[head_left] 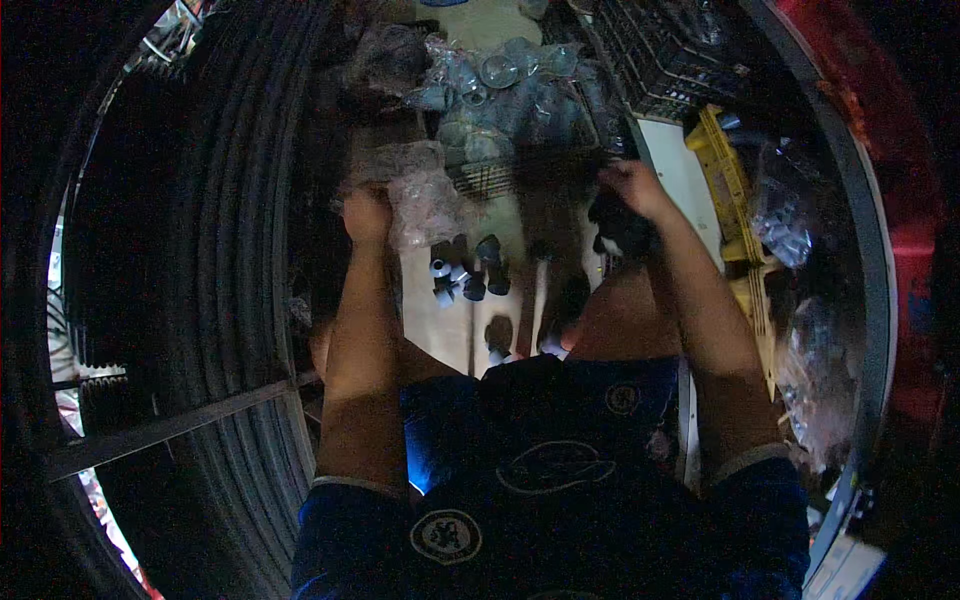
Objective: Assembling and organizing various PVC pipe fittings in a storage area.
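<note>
Pale floor point(440, 325) bearing a cluster of short dark pipe fittings point(462, 272), a clear plastic bag point(430, 205), and, apparently, a dark crate point(660, 60); lighting dim.

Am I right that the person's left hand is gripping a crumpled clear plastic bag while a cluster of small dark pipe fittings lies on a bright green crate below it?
Not quite: the head view shows the small dark pipe fittings lying on the pale floor, not on a green crate. The left hand does grip the crumpled clear plastic bag.
</note>
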`<state>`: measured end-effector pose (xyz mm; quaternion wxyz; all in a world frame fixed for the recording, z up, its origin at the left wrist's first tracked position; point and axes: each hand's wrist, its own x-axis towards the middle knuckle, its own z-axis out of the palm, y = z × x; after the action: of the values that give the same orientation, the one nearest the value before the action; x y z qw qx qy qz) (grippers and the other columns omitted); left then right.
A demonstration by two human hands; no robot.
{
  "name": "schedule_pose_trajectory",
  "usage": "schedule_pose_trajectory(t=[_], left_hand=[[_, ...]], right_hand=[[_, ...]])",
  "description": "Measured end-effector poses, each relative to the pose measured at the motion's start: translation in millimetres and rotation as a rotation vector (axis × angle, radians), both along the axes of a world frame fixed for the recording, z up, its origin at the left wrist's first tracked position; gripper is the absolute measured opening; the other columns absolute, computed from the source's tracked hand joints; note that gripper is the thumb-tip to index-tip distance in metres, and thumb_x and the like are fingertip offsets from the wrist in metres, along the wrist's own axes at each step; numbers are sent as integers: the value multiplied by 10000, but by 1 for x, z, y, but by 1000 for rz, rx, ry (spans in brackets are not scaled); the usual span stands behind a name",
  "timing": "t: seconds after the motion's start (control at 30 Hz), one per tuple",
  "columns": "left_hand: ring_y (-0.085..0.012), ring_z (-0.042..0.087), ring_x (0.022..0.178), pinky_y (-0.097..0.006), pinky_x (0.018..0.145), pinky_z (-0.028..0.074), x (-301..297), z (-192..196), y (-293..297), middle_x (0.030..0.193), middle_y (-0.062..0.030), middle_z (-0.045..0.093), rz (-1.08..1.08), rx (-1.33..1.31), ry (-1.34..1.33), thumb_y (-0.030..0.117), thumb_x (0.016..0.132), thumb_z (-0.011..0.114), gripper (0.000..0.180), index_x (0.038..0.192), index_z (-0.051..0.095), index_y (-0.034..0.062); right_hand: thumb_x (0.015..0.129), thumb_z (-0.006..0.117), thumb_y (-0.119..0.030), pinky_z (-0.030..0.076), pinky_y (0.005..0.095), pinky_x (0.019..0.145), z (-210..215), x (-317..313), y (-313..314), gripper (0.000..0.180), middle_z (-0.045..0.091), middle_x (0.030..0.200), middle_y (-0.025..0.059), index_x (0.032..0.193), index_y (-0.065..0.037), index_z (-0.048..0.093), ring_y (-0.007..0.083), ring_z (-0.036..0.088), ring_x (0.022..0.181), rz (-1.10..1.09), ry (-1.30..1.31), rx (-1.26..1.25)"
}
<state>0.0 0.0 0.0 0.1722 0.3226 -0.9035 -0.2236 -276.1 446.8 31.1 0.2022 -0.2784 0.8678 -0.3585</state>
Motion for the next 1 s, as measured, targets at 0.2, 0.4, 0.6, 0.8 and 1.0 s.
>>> schedule_pose_trajectory(t=[0.2, 0.4, 0.6, 0.8, 1.0], left_hand=[[-382, 675, 918, -456, 814, 541, 45, -29, -33, 982, -182, 703, 46, -156, -173, 210, 852, 627, 212, 1009, 748, 134], [-374, 661, 976, -453, 859, 525, -11, -39, 10, 1035, -169, 698, -23, -8, -368, 134, 853, 588, 225, 1009, 749, 159], [-343, 651, 1027, -439, 890, 517, -19, -70, -7, 1093, -156, 687, -106, 125, -306, 132, 848, 622, 204, 992, 756, 186], [-345, 610, 1103, -475, 927, 492, -23, -65, 6, 1187, -129, 645, -79, -65, -363, 181, 791, 721, 405, 1188, 641, 186], [-376, 633, 996, -493, 832, 508, -26, -14, 36, 1073, -178, 656, 53, -343, -178, 188, 800, 719, 357, 1117, 574, 109]], right_hand=[[927, 628, -334, 500, 398, 883, -64, 90, -96, 360, 670, 1070, 144, 1075, -8, 666, 292, 636, 992, -14, -35, 58], [902, 630, -416, 488, 441, 925, -80, 54, -103, 462, 650, 1125, 218, 1147, -25, 650, 356, 626, 1061, -10, 79, 131], [903, 623, -408, 486, 440, 919, -76, 50, -118, 447, 655, 1132, 204, 1147, -36, 653, 344, 629, 1056, -66, -62, 7], [903, 628, -422, 475, 407, 924, -50, 64, -128, 445, 671, 1084, 161, 1100, -25, 667, 301, 630, 1027, -32, -208, 0], [852, 692, -449, 479, 415, 895, -40, 70, -132, 474, 684, 1027, 153, 1021, -7, 658, 300, 640, 971, -71, -173, 16]])
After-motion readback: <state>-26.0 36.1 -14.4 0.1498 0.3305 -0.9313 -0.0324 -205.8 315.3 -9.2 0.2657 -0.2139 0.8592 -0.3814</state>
